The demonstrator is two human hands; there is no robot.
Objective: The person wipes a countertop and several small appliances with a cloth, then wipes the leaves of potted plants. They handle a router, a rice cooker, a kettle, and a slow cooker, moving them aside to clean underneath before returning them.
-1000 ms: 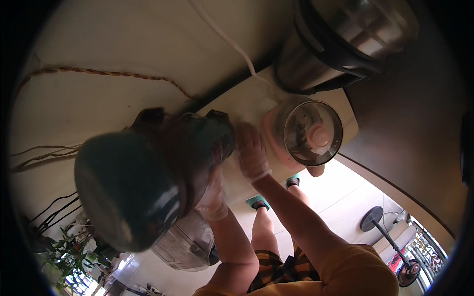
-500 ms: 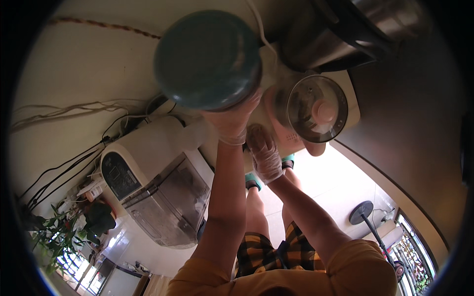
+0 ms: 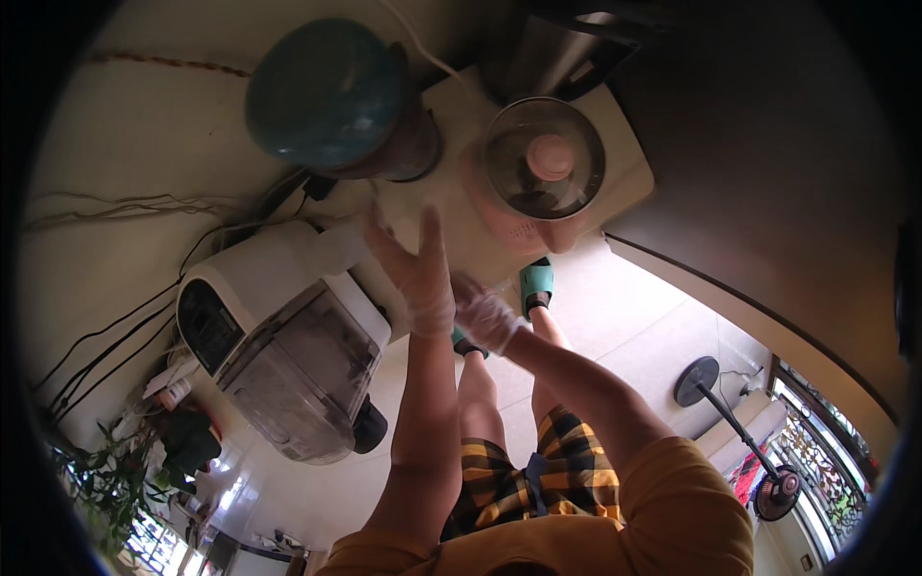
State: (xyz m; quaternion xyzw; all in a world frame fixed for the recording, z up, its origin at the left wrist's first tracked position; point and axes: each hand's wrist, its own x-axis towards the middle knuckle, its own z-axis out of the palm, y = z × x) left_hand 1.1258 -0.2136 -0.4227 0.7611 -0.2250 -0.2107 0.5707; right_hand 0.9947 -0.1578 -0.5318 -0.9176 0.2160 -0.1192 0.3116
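Note:
A round, dark-sided vessel with a teal domed top (image 3: 327,91) stands at the far left of the pale counter (image 3: 451,221). My left hand (image 3: 415,264), in a clear thin glove, is just nearer than the vessel and apart from it. Its thumb and fingers are spread, with nothing between them. My right hand (image 3: 488,315), also gloved, is beside the left wrist. Its fingers look closed but are blurred and partly hidden, so any held item is unclear. To the right is a pink electric kettle (image 3: 523,226) with a glass lid (image 3: 519,134) and pink knob.
A white appliance (image 3: 259,259) with a clear grey bin (image 3: 303,370) stands at left, beside cables (image 3: 106,331). A steel vessel (image 3: 547,53) is behind the kettle. A dark panel (image 3: 759,211) bounds the right side. A plant (image 3: 120,490) is at lower left.
My left hand has let go of the teal-topped vessel and drawn back toward me, its fingers spreading. My right hand has also pulled back slightly. The whole view has shifted.

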